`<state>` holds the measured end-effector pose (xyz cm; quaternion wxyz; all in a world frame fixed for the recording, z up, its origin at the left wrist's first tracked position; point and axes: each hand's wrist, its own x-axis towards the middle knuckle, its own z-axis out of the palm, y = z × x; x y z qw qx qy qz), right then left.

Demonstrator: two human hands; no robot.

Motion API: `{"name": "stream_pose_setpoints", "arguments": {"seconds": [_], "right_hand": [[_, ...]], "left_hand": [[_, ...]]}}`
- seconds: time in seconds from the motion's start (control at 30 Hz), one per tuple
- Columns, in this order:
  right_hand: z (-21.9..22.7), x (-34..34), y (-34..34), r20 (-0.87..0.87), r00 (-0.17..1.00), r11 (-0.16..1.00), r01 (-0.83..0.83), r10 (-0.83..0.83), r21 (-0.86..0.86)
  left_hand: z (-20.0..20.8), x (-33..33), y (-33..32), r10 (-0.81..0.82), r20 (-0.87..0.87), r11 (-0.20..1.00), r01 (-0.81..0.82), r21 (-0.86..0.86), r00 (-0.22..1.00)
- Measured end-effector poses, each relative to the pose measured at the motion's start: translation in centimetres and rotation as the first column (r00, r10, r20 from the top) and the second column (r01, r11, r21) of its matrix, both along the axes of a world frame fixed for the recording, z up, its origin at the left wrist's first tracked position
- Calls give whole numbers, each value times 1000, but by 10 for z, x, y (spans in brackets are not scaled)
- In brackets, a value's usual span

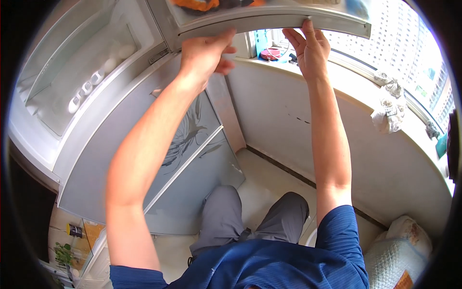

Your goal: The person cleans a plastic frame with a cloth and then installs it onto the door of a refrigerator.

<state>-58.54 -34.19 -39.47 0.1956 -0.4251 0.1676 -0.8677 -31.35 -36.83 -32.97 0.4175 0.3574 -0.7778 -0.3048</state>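
The open refrigerator door (269,24) spans the top of the view, its light grey lower edge facing me. My right hand (313,50) pinches that edge near its right part, thumb on the front and fingers under it. My left hand (204,58) is raised just below the edge, near the hinge side. Its thumb and fingers are apart, slightly blurred, with nothing seen in them. Behind a clear bin on the door, orange and dark things (202,5) show. The open refrigerator compartment (62,86) lies at left, with several white rounded things (86,88) inside.
Below the compartment are grey refrigerator fronts (187,139) with a flower pattern. A window sill (346,89) runs along the right, bearing a red round thing (270,54) and crumpled plastic bags (390,108). A quilted wrapped bundle (399,250) stands lower right. A plant (63,253) is lower left.
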Motion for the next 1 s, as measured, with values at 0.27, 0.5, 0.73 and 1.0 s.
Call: {"name": "stream_pose_setpoints", "arguments": {"seconds": [0.27,0.5,0.73,1.0], "right_hand": [[-1,1,-2,23,996,994,-85,87,-71],[3,12,-8,4,1000,997,-29,29,-72],[5,14,-8,61,998,998,-6,10,-68],[11,12,-9,77,997,998,22,-17,-57]], "left_hand": [[-29,-34,-24,-87,-761,897,384,221,643],[-30,-35,-24,-154,-778,912,390,125,609],[-30,-30,-24,12,-689,932,242,271,724],[-47,-54,-53,-246,-868,791,607,78,432]]}}
